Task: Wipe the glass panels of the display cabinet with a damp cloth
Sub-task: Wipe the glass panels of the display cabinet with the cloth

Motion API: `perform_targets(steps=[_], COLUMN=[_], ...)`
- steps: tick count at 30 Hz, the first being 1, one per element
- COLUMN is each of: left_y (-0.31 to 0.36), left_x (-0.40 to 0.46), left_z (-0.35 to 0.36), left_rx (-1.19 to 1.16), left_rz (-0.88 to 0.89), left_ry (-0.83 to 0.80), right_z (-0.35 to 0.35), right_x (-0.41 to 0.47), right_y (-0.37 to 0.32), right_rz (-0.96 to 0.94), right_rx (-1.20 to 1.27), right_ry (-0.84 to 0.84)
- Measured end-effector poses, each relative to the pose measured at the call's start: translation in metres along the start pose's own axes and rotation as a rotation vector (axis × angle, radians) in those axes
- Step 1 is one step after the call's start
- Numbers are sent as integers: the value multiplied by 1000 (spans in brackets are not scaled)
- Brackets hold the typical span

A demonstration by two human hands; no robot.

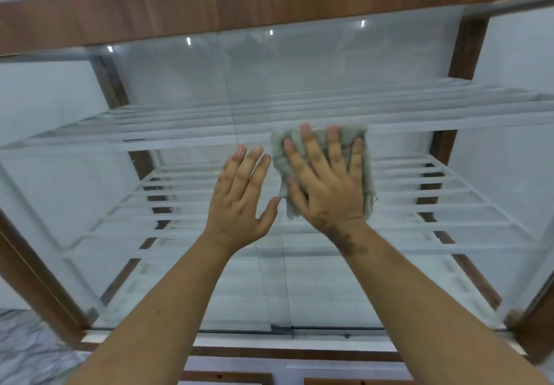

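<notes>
— Head view, display cabinet [269, 0]: right hand [326, 186] flat on a grey cloth [367, 174], fingers spread wide, pressing it against the right glass panel [404, 264] at about mid height, level with the upper slatted shelf [389, 120].

— And the left hand [239, 201]?

— Open too, fingers straight and close together, holding nothing; set against the left panel [180, 264] or just off it, cannot tell which. Thumb near the cloth's lower corner.

— Progress?

— Mid-wipe, by the look. Haze and faint streaks across both panes; lower parts likely not yet done.

— Risks from here?

— Several, as judgement only. Cloth held by palm pressure alone, not gripped: could slip out and drop on a fast stroke. Panels seem to overlap at the centre seam [260, 264] and ride in a bottom track [299, 332]: a hard sideways push could slide one instead of cleaning it. Bare left palm on glass: possible fresh prints. Too wet a cloth: drips and new streaks.
</notes>
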State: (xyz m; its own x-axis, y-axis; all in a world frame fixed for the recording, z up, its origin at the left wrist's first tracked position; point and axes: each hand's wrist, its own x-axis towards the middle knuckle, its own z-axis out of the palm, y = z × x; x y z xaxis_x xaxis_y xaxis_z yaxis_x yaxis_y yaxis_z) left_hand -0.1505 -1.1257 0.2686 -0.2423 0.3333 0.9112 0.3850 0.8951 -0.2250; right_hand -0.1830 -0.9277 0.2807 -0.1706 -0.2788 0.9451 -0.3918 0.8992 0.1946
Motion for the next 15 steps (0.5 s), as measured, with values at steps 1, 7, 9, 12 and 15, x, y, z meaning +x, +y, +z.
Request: perform_targets(steps=[1,7,9,12,15], left_y=[-2,-8,-7,-6,-3], left_x=[-1,-4,-4,-4,-3], left_z=[0,-1,-1,-1,-2], left_rx=[-3,-5,-14,-17,-29], left_rz=[17,51,47,52,38], left_ry=[-9,-17,-13,-10,-11], right_z=[3,-4,-6,-4,5], right_x=[-14,-51,-26,2,-14], right_y=[-1,54,48,15,-7], right_rz=[-43,-31,81,142,-4], right_rx=[-25,-85,-47,3,-8], right_ry=[-9,25,55,49,-3])
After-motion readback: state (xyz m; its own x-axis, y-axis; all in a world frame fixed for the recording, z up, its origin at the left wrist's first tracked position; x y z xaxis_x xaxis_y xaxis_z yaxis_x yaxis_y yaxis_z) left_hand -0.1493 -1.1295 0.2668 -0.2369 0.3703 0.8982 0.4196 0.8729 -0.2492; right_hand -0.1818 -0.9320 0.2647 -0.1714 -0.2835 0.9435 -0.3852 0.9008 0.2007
